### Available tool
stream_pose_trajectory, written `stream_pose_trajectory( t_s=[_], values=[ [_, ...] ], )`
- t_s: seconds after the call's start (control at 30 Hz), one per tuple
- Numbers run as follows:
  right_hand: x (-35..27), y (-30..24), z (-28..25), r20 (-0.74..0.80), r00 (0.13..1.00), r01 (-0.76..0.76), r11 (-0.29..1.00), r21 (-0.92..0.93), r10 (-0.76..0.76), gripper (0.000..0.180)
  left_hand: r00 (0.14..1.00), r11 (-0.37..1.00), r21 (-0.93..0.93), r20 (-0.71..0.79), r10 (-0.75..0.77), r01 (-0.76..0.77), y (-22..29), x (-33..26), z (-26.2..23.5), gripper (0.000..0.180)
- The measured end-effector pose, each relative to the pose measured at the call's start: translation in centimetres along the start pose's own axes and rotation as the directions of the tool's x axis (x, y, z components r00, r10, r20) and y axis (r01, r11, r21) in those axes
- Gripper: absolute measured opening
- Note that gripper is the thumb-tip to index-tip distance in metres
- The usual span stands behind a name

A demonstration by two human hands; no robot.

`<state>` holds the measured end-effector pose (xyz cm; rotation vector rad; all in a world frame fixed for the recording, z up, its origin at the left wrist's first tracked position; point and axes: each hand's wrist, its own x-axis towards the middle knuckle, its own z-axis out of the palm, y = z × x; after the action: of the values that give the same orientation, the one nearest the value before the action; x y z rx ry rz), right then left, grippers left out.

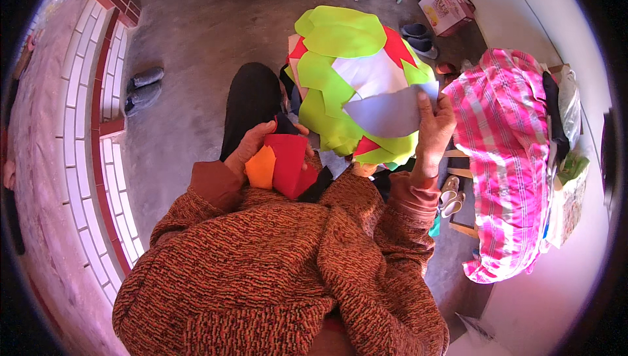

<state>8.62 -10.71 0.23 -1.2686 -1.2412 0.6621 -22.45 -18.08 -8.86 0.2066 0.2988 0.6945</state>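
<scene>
Left grip (252,146) was closed on a red piece (286,163) and an orange piece (260,167), low by the knitted garment (242,251), presumably to keep them separate from the mound of green pieces (320,84). Right grip (435,124) pinched the grey piece (386,112) near its right end, probably to leave its face exposed above the mound; contact beneath could not be told. Mound sat between both arms' reach, likely for easy access; support hidden.

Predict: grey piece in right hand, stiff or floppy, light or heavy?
Probably fairly stiff: the grey piece, pinched near one end by the right hand, shows little sag, though green pieces beneath may support it. Likely light, since it looks sheet-thin.
</scene>
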Motion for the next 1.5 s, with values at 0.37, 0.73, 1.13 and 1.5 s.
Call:
stream_pose_trajectory(
  t_s=[0.37, 0.73, 1.13, 1.5],
  values=[
    [-2.5, 1.5, -2.7, -0.138, 0.968, 0.073, 0.756, -0.650, -0.212, 0.044, 1.000, 1.000, 0.027, 0.027, 0.006, -0.007, 0.1, 0.4, -0.4, 0.070],
    [-5.2, 2.9, 2.4, 0.403, 0.895, 0.443, 0.268, -0.856, -0.192, 0.075, 0.995, 0.999, -0.027, 0.095, 0.042, -0.040, 0.2, 0.8, -0.6, 0.068],
    [-6.8, -1.3, 5.1, 0.373, 0.858, 0.510, 0.503, -0.698, -0.352, 0.062, 0.998, 0.995, -0.092, 0.044, 0.049, -0.045, 0.1, 0.8, -0.8, 0.072],
    [-12.0, -1.1, 10.7, 0.838, 0.495, 0.636, 0.753, -0.170, -0.229, 0.072, 0.987, 0.965, -0.210, -0.075, 0.143, -0.156, -0.2, 1.7, -2.8, 0.069]
  ],
)
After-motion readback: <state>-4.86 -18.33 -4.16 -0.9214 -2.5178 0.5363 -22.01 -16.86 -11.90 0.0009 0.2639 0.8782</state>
